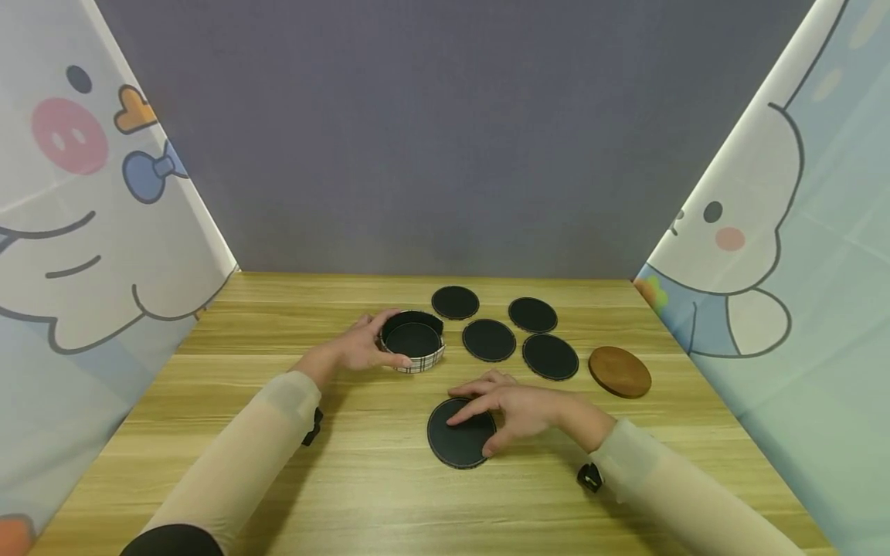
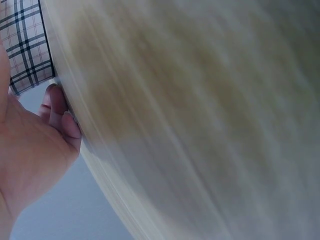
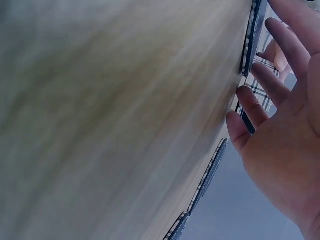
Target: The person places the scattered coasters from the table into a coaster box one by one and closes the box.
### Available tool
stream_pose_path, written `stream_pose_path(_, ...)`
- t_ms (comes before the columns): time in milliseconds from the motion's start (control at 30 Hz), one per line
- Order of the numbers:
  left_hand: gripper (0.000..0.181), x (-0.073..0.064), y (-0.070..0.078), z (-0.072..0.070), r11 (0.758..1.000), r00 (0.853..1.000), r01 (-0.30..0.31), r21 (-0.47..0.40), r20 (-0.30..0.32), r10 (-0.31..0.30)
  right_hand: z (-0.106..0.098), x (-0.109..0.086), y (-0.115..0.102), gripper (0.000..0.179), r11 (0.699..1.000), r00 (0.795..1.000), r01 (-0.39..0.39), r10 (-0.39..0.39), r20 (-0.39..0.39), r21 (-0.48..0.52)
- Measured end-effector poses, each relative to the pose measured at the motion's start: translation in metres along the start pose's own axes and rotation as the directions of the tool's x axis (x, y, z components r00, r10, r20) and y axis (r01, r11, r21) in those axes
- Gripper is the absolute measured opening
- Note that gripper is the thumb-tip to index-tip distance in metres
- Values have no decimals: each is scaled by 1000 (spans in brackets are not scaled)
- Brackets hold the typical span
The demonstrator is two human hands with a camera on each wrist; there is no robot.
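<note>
My left hand (image 1: pixel 363 344) holds a round coaster holder (image 1: pixel 426 362) by its left side, thumb along the front wall and fingers at the back rim. The holder is black inside, with a plaid outer wall and a gap at its right; in the left wrist view its plaid wall (image 2: pixel 27 45) shows beside the palm. Over a round black coaster (image 1: pixel 455 444) on the table, my right hand (image 1: pixel 521 409) spreads its fingers, the thumb right at the coaster's edge. The right wrist view shows the right hand (image 3: pixel 285 130) with loosely bent fingers beside the coaster's patterned edge (image 3: pixel 249 47).
Four more black coasters lie beyond the right hand, among them a back one (image 1: pixel 455 302) and a nearer one (image 1: pixel 550 357). At the right sits a round brown wooden disc (image 1: pixel 620 371). A grey panel (image 1: pixel 445 139) stands behind the wooden table (image 1: pixel 361 494), with printed cloths at both sides.
</note>
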State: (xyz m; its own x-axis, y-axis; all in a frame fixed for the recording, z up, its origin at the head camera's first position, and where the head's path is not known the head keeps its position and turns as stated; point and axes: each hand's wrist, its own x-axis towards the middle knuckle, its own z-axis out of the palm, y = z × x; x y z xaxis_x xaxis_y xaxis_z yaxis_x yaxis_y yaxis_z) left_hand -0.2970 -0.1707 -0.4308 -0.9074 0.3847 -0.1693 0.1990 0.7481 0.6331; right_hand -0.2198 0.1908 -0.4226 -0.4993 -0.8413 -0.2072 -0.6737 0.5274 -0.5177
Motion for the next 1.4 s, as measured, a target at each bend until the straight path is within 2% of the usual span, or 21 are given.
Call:
stream_pose_path(433,118,-1,1,0,1000,1000,9,-5,6,-9,2,-4,4,59,999,999,-21,20,-46,-34)
stream_pose_path(667,119,0,-3,1,1000,1000,3,-2,7,-3,6,-6,0,70,998,998,-25,21,-63,-63)
stream_pose_path(933,119,1,-3,1,1000,1000,0,9,5,0,6,-8,-6,74,995,996,-27,18,-92,-98)
stream_pose_path(1100,119,0,-3,1,1000,1000,6,15,4,-6,8,-8,-5,83,993,996,-41,32,-85,-109)
stream_pose_path(1267,118,1,-4,1,1000,1000,7,13,5,-7,7,-7,-2,82,992,998,-2,-7,-68,-130)
stream_pose_path(1400,119,1,-3,1,1000,1000,6,18,4,-6,6,-6,0,81,987,995,43,-57,-84,-153)
